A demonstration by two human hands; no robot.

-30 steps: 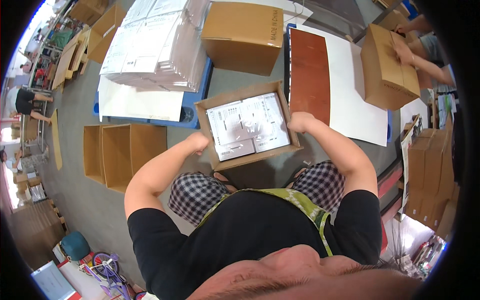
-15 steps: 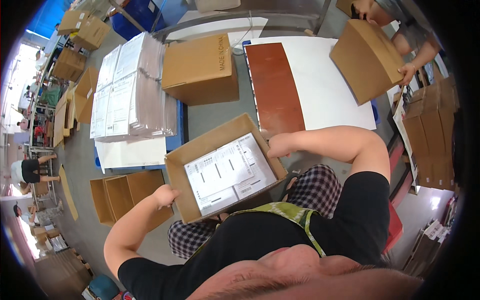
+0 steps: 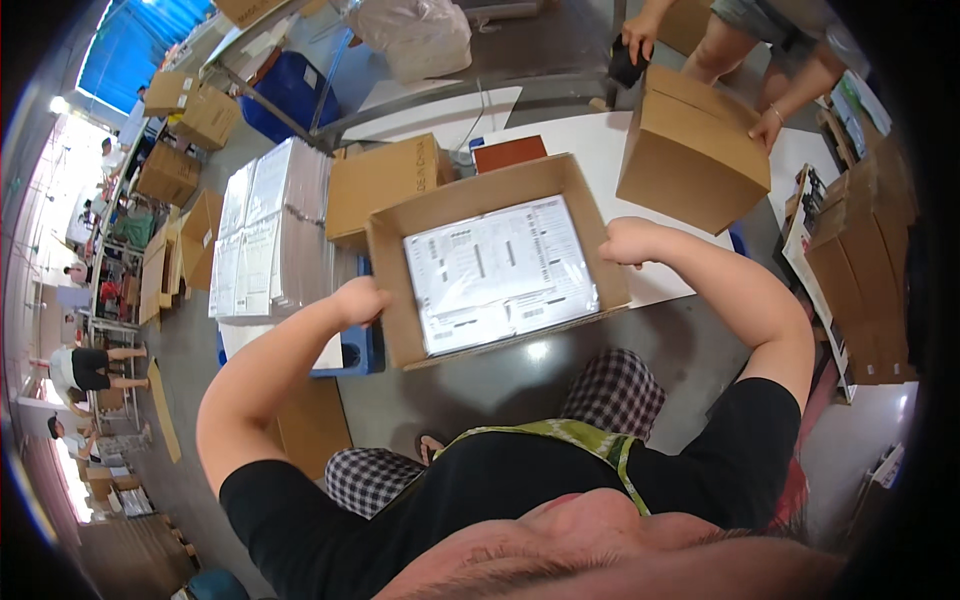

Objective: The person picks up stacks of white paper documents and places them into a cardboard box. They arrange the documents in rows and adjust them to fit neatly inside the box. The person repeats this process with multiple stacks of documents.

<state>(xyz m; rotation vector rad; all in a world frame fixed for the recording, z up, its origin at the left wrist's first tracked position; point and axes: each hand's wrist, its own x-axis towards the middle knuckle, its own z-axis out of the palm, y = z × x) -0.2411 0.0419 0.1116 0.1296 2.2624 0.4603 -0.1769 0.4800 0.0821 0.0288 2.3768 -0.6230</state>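
Observation:
An open cardboard box (image 3: 478,198) is held up in front of me, over the near part of the white-topped work surface. Flat white packs with printed labels (image 3: 500,265) lie inside it, seemingly in clear plastic. My left hand (image 3: 361,302) is closed on the box's left wall. At the right wall, my right hand (image 3: 634,242) grips the edge with curled fingers. Behind the box, a reddish-brown sheet (image 3: 510,152) is mostly covered from view.
Stacked packs (image 3: 270,230) stand at the left beside a closed carton (image 3: 378,185). Across the white surface (image 3: 665,283), a co-worker's hand (image 3: 768,128) steadies another carton (image 3: 700,150); their other hand holds a dark object (image 3: 628,65). Tall folded cardboard (image 3: 860,270) stands at the right.
Both my hands have carried the box up and away from my body, and it sits straighter. It now covers most of the reddish-brown sheet. The co-worker's carton has tilted upright.

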